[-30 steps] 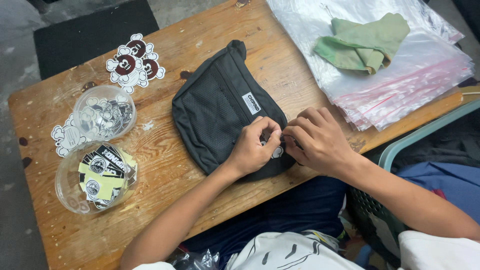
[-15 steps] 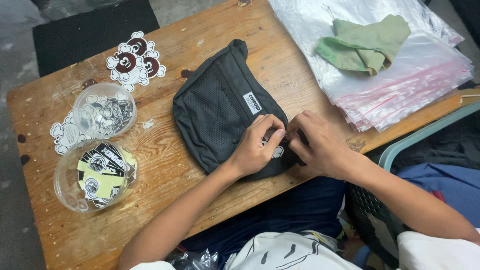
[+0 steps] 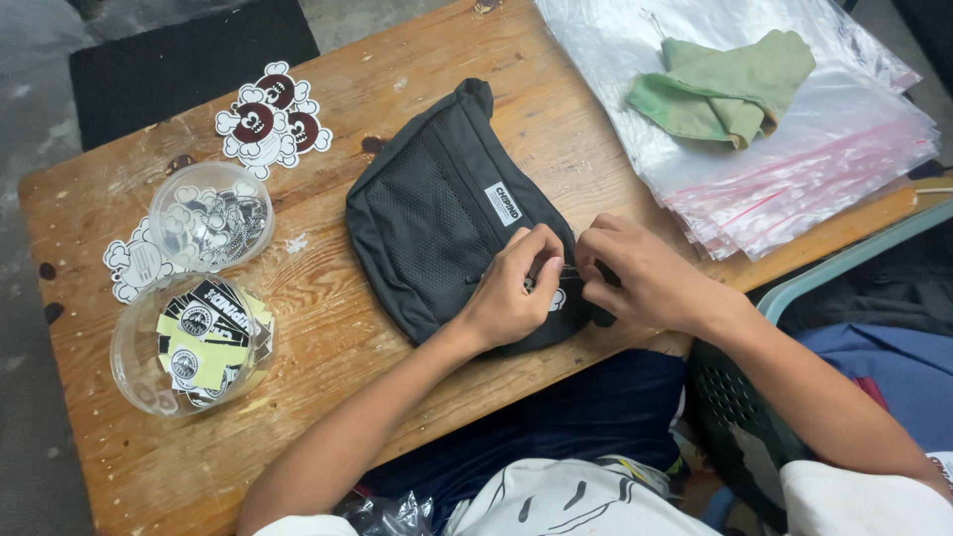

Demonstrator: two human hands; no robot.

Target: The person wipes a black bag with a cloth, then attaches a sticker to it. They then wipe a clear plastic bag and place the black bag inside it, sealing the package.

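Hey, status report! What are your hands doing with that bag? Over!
Left hand and right hand pinching the near edge of the dark grey pouch. Small white piece between fingertips. Nothing in the way.

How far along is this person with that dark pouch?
Done: nothing visibly finished. In hand: the left hand and right hand pinch a small white piece at the dark pouch edge. Left: the clear bags hold no pouch.

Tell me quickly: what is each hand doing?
Left hand: fingers pinched on the black pouch.
Right hand: fingers pinched on the same pouch's edge.
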